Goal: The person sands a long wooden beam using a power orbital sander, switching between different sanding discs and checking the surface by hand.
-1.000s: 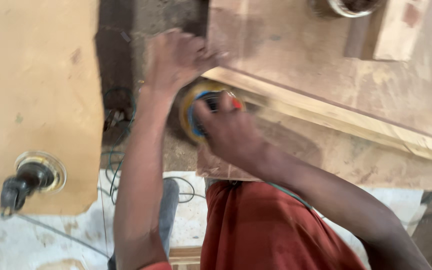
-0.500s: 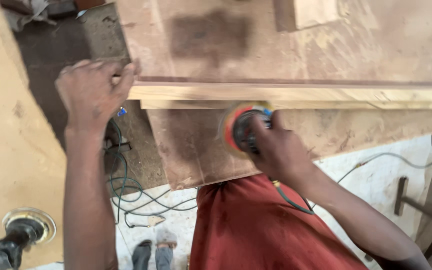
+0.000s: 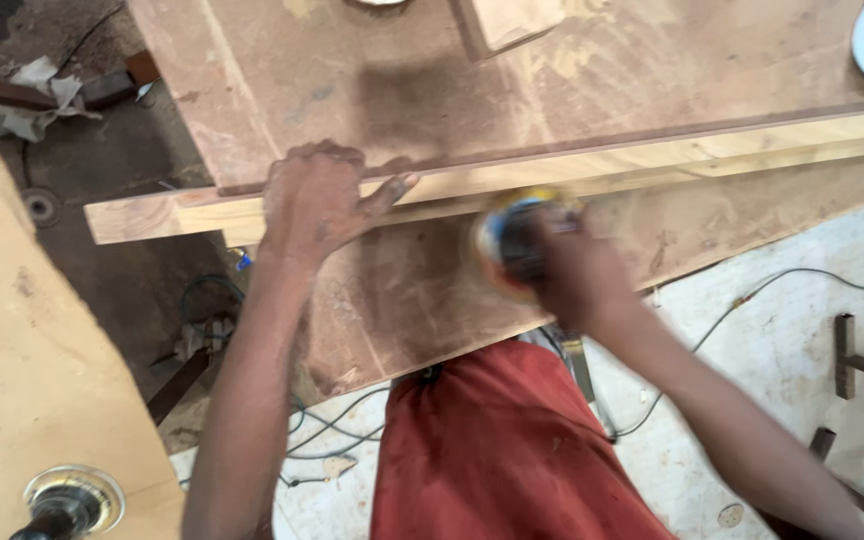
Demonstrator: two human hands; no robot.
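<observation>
Shifted rightward along the stiff, heavy-looking plank [image 3: 572, 170], the sander [image 3: 512, 235] is clamped in right-hand [image 3: 562, 275] fingers, left hand [image 3: 317, 205] splayed on the plank.

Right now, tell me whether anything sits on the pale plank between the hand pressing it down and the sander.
Nothing visible does. The left hand lies flat on the pale plank; the right hand grips the sander against the plank's near edge, a short way along. The stretch of plank between them is bare, though the sander is blurred.
</observation>
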